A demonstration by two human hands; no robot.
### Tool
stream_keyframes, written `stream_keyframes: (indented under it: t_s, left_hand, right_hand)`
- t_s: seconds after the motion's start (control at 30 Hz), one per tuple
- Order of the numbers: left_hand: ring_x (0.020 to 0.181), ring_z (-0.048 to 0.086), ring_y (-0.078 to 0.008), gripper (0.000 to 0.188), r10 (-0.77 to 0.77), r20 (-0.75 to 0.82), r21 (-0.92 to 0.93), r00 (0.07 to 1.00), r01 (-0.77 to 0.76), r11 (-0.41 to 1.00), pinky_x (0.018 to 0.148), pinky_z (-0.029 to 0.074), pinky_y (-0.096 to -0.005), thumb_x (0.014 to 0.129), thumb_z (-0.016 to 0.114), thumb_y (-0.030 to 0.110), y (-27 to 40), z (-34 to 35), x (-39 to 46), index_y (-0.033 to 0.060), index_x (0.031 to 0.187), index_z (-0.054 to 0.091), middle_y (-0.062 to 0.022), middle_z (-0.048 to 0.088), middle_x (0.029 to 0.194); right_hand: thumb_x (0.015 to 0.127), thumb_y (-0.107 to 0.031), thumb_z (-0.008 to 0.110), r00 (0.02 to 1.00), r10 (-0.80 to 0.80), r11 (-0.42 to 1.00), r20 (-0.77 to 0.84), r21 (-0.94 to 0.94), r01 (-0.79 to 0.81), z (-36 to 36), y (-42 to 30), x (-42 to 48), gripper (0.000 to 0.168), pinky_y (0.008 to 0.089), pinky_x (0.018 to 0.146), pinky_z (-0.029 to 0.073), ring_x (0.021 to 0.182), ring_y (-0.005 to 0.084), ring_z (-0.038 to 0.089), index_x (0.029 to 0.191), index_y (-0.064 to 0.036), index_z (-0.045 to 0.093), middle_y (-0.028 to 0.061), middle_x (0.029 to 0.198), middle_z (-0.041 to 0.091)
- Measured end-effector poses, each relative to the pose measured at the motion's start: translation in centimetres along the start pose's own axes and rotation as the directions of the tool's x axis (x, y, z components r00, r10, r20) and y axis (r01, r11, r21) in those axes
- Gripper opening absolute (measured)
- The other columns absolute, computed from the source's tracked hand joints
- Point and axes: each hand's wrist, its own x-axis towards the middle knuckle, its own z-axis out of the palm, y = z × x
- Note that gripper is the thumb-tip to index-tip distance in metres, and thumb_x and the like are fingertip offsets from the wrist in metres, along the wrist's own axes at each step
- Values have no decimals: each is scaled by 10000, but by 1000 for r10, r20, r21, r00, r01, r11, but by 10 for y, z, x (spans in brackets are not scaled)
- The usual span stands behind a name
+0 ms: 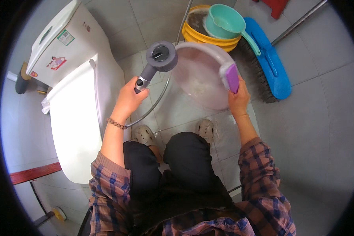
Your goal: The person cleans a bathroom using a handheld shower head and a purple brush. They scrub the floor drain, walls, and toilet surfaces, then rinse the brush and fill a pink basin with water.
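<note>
My left hand (130,98) grips the handle of a grey handheld shower head (162,56), whose metal hose (156,103) curves down past my wrist and up behind it. In my right hand (239,98) is a purple scrub brush (232,78) with pale bristles, held at the right rim of a pinkish plastic basin (194,85). The basin appears tilted on the tiled floor, its inside wet and whitish. My right fingers are partly hidden behind the brush and rim.
A yellow bucket (194,36) holding dark, foamy water and a turquoise dipper (227,22) stands beyond the basin. Right of it lies a blue broom head (268,59). A white toilet (76,124) is on the left. My clogs (206,129) rest on wet tiles. A red object (275,7) is at the top right.
</note>
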Motion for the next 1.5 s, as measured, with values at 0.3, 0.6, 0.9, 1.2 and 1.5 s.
stream_keyframes:
  t_s: [0.3, 0.6, 0.9, 1.2, 1.5]
  left_hand:
    - [674, 472, -100, 253, 35, -45, -142, 998, -41, 989, 647, 415, -265, 737, 626, 160, -5, -16, -8, 9, 895, 498, -32, 520, 715]
    - [681, 493, -130, 316, 129, 153, -119, 980, -111, 987, 661, 426, -274, 722, 629, 153, 12, -13, -20, -12, 966, 516, -46, 544, 737]
    - [548, 485, -93, 224, -44, -81, -238, 996, 23, 971, 513, 423, -236, 751, 610, 132, -17, -27, -13, 16, 917, 513, -13, 519, 700]
    - [517, 466, -73, 156, -74, -101, -264, 992, 45, 964, 508, 414, -227, 787, 591, 103, -16, -29, -14, 29, 895, 506, 11, 488, 663]
    - [613, 520, -121, 265, -26, -15, -153, 1000, 23, 988, 573, 439, -268, 719, 625, 159, -17, -16, -8, 18, 915, 518, -44, 537, 712]
  right_hand:
    - [594, -14, 598, 889, -414, 894, 194, -94, 437, -19, -20, 31, 189, 309, 460, 440, 544, 198, 555, 682, -103, 456, 27, 908, 571]
    - [668, -91, 542, 717, -607, 782, 344, 95, 616, 18, -66, 53, 91, 307, 488, 438, 632, 183, 539, 706, -126, 467, 28, 727, 457]
    - [614, -68, 591, 771, -548, 824, 324, 53, 564, 7, -53, 42, 157, 321, 483, 433, 615, 203, 541, 674, -114, 453, 26, 750, 485]
    - [570, 10, 601, 940, -296, 955, 171, 20, 297, -2, -34, 25, 247, 340, 578, 477, 695, 302, 577, 788, -80, 525, 107, 980, 565]
    - [727, 15, 526, 582, 780, 255, 231, 732, -632, 46, -27, -28, 359, 314, 773, 455, 897, 186, 557, 1085, 6, 499, 93, 1071, 546]
